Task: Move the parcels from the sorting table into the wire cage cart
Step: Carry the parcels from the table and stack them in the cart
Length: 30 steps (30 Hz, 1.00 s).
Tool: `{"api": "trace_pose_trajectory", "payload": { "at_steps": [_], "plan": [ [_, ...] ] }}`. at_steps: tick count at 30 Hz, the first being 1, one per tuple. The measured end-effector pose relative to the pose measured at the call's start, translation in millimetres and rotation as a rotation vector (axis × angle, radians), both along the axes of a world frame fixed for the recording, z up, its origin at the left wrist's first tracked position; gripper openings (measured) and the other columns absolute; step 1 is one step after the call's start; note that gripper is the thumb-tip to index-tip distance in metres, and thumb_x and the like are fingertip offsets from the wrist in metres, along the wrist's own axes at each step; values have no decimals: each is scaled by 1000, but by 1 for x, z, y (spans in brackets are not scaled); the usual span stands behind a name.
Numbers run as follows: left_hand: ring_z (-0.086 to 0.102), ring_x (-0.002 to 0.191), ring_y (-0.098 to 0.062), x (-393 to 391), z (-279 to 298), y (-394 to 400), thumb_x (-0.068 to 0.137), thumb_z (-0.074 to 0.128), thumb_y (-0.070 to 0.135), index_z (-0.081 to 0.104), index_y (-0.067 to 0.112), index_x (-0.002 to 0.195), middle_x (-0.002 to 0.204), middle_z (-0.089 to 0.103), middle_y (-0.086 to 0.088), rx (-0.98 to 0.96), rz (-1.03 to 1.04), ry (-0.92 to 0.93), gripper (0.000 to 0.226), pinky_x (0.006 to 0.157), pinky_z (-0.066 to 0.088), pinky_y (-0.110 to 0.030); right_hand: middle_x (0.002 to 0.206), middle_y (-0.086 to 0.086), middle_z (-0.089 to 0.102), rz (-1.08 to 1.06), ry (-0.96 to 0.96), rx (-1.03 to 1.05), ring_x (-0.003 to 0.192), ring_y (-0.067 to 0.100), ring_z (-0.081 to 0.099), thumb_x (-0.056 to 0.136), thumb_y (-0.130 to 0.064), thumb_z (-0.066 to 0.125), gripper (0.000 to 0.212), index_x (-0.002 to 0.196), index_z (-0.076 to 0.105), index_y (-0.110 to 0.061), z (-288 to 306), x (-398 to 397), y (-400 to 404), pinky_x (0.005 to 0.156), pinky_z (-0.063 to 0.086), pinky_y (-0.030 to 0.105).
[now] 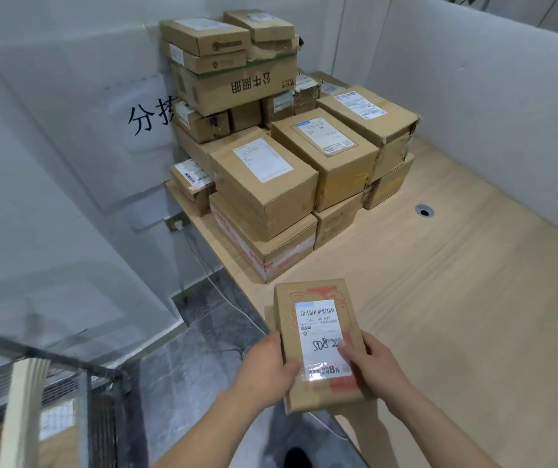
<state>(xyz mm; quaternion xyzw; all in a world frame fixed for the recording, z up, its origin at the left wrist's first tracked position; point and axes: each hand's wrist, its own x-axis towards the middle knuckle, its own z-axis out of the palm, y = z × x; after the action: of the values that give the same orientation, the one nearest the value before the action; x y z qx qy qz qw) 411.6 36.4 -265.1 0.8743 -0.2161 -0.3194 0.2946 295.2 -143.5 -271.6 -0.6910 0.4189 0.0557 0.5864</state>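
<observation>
A small flat cardboard parcel (pixel 318 342) with a white shipping label hangs over the near left corner of the wooden sorting table (pixel 456 298). My left hand (pixel 267 369) grips its left edge and my right hand (pixel 372 363) grips its right edge, thumb on the label. A stack of several brown parcels (pixel 281 130) fills the table's far left corner. The wire cage cart (pixel 68 393) stands at the lower left, with a parcel (pixel 51 434) visible inside it.
Grey partition walls (pixel 473 96) enclose the table at the back and right. A round cable hole (pixel 424 211) sits in the tabletop. A white cable (pixel 210 275) hangs from a wall socket down to the dark floor (pixel 203 349) between table and cart.
</observation>
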Motion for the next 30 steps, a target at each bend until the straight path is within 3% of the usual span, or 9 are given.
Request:
{"api": "trace_pose_trajectory", "payload": {
  "at_steps": [6,10,14,16,19,22,25,27,30],
  "plan": [
    [64,93,-13,-12,3,-2,93,58,29,56,21,118,110,69,7,-10,179,39,26,74,51,-26,97,-2,79,-56,-74,140,89,17,76,92,-27,73,26,117,67,-25,-12,1,-3,87,60,45],
    [65,91,-14,-14,5,11,92,56,33,58,21,111,104,69,6,11,302,37,23,80,56,-37,96,2,79,-17,-128,210,90,21,76,94,-18,68,24,118,67,-23,-15,5,7,88,59,44],
    [65,88,-17,-13,14,35,93,57,31,58,19,107,98,68,4,21,406,4,18,79,55,-40,108,8,77,54,-178,323,98,25,75,84,-27,73,45,128,61,-26,-10,13,23,92,58,48],
    [65,87,-18,-13,18,52,93,58,28,58,18,107,97,68,4,6,457,-5,17,80,55,-43,108,7,76,112,-177,380,94,22,75,76,-33,67,54,129,57,-32,-4,20,34,77,60,38],
    [66,89,-14,-14,26,81,94,58,25,59,20,113,100,68,7,-38,536,-10,20,82,56,-40,89,4,74,220,-179,407,70,14,67,73,-34,62,52,125,55,-37,7,32,53,59,47,26],
    [67,94,-10,-14,36,114,95,59,24,60,24,122,105,70,12,-90,593,-36,27,84,56,-35,92,7,75,298,-209,421,73,18,67,72,-35,67,57,127,54,-31,17,48,75,59,47,27],
    [68,95,-7,-13,49,149,95,60,22,58,27,127,113,70,12,-142,626,-72,33,87,56,-34,111,18,74,318,-234,448,90,30,73,62,-35,79,75,130,52,-23,24,63,98,76,57,39],
    [69,95,-6,-12,58,174,95,60,23,56,28,131,117,69,12,-168,637,-103,36,89,56,-36,110,17,74,356,-254,427,92,31,73,66,-30,78,68,130,53,-23,32,75,117,83,55,46],
    [68,102,-6,-7,71,216,96,59,28,55,29,135,123,67,14,-179,627,-169,39,92,55,-37,103,9,77,403,-287,386,89,24,73,70,-23,71,61,128,54,-16,46,94,149,84,53,46]
  ]
}}
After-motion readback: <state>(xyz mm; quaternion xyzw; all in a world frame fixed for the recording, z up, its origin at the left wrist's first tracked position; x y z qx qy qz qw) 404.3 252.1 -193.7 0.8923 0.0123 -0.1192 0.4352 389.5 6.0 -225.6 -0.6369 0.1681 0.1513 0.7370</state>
